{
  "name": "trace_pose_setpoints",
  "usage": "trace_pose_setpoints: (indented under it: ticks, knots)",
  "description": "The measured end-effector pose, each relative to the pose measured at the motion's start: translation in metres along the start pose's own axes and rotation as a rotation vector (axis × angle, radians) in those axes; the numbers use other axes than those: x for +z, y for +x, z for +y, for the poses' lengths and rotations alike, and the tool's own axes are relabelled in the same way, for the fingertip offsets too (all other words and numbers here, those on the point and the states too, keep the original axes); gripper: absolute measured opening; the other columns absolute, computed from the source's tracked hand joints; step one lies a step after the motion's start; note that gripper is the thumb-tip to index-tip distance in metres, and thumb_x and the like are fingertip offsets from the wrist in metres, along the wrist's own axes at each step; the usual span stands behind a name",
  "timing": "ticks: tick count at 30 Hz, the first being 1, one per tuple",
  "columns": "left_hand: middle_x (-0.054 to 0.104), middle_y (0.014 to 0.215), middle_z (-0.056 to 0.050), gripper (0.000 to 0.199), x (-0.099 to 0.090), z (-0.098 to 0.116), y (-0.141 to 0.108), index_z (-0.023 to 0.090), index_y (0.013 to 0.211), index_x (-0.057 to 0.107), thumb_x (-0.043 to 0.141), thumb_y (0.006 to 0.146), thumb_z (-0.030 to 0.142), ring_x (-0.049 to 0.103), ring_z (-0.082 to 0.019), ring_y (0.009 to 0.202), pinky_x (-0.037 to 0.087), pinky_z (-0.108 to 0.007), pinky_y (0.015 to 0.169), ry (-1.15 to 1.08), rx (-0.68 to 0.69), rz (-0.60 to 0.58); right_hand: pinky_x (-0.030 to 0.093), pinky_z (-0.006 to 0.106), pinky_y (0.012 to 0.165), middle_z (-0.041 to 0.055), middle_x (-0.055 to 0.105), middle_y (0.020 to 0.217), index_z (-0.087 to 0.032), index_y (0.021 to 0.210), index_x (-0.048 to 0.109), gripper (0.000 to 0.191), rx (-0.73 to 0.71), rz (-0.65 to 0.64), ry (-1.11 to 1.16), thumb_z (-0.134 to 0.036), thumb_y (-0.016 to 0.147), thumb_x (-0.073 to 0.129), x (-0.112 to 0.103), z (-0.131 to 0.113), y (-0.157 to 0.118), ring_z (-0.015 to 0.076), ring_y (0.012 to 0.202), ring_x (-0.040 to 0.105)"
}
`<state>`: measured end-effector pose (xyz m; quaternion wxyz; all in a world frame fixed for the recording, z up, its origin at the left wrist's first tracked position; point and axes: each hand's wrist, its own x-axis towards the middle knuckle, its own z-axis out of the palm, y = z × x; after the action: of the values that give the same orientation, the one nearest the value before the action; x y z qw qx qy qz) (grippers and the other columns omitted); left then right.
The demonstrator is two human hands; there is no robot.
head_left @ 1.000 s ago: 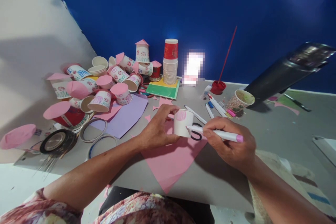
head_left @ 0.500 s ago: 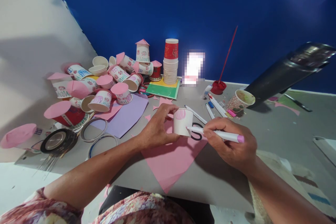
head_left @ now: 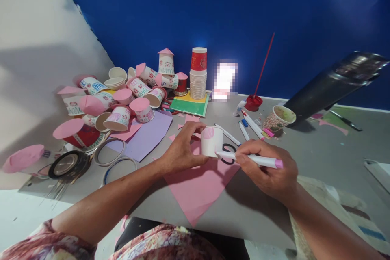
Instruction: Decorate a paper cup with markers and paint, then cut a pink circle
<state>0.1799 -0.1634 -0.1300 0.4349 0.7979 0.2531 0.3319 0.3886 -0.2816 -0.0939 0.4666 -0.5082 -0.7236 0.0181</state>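
Observation:
A white paper cup [head_left: 211,143] with a pink scribbled patch near its rim is gripped between the thumb and fingers of my left hand [head_left: 185,149]. In my right hand [head_left: 268,169] is a white felt-tip marker [head_left: 258,160] with a pink end, pointing left. Its tip is at the lower right side of the cup; whether it touches I cannot tell. Under the cup lies a sheet of pink paper [head_left: 193,195]. Black scissor handles [head_left: 229,154] show just behind the marker, their blades hidden.
Decorated cups with pink paper tops [head_left: 117,118] crowd the left, beside purple paper [head_left: 152,140] and tape rolls [head_left: 69,164]. A cup stack [head_left: 198,83] stands at the back. Rightward are loose markers [head_left: 252,124], a patterned cup [head_left: 278,118] and a black cylinder [head_left: 329,85].
The marker's tip has moved slightly down along the cup's side, and a faint pink mark shows there. My left hand keeps its hold on the cup.

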Motion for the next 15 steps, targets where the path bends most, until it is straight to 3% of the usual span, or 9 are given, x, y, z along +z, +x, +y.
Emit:
trace_pose_setpoints:
  ticks: [15]
  knots:
    - [0.057, 0.130, -0.011, 0.066, 0.0004, -0.0008, 0.0000, 0.023, 0.126, 0.052, 0.084, 0.069, 0.023, 0.062, -0.029, 0.123, 0.055, -0.049, 0.105, -0.018, -0.021, -0.039, 0.050, 0.020, 0.055, -0.0027, 0.073, 0.068, -0.022, 0.083, 0.067, 0.012, -0.035, 0.081, -0.022, -0.017, 0.094, 0.064, 0.0005, 0.0021, 0.0024, 0.0104, 0.054, 0.066]
